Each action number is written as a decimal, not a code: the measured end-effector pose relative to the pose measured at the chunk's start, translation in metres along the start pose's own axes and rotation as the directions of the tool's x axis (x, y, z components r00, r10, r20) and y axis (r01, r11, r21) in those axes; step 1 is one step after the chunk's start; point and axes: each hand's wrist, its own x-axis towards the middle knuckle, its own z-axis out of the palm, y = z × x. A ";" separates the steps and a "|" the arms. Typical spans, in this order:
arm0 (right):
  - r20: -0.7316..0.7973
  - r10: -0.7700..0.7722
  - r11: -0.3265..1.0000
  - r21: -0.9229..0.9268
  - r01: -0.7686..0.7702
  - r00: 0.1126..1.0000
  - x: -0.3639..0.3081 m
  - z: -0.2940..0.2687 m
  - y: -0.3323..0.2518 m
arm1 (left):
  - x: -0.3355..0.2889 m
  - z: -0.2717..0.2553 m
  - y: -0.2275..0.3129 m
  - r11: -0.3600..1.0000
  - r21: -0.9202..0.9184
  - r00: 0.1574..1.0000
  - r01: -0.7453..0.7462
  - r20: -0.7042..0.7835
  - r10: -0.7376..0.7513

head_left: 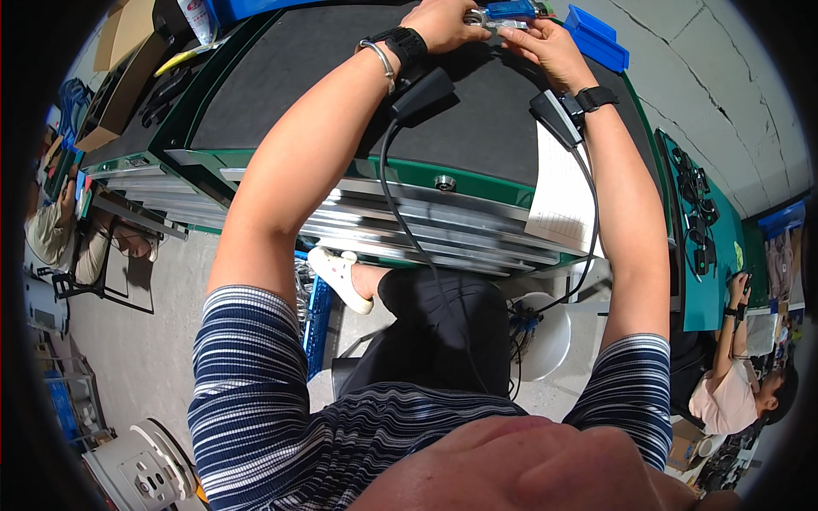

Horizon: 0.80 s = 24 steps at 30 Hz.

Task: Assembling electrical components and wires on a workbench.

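Both arms stretch to the far edge of a black mat [281,94] on a green metal drawer cabinet. My left hand [439,27] is closed, its fingertips pinching a small silvery piece [475,16]. Close beside it, my right hand [552,53] pinches a small clear, whitish piece [509,25] between thumb and fingers. The two pieces nearly meet, and I cannot tell whether they are joined. Just beyond the fingertips lies a translucent blue object [511,8], partly cut off by the upper edge; its kind is unclear.
A blue plastic bin [596,38] stands right of my right hand. A paper sheet [564,192] hangs over the front edge. Black cables run from black wrist devices [424,95]. Left are a cardboard box [119,72] and a white tube [196,19]. Co-workers sit at both sides.
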 end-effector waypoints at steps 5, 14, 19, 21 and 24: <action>0.124 0.116 0.987 0.097 -0.128 0.985 -0.004 0.005 -0.011 | 0.000 -0.001 0.002 1.000 0.028 0.997 -0.001 0.071 -0.001; 0.152 0.201 0.975 -0.124 -0.183 0.968 -0.005 0.003 -0.017 | 0.000 0.001 0.000 0.998 0.057 0.991 -0.036 0.129 0.028; 0.012 0.201 0.942 0.272 -0.197 0.979 -0.006 0.012 -0.018 | 0.002 0.004 -0.005 0.999 -0.001 0.991 -0.043 0.124 0.043; 0.021 0.273 0.858 0.446 -0.254 0.962 -0.004 0.012 -0.017 | 0.002 0.005 -0.005 0.995 0.070 0.987 -0.075 0.144 0.065; 0.100 0.235 0.817 0.519 -0.252 0.967 0.000 0.009 -0.014 | 0.002 0.005 -0.004 0.992 0.087 0.988 -0.089 0.135 0.077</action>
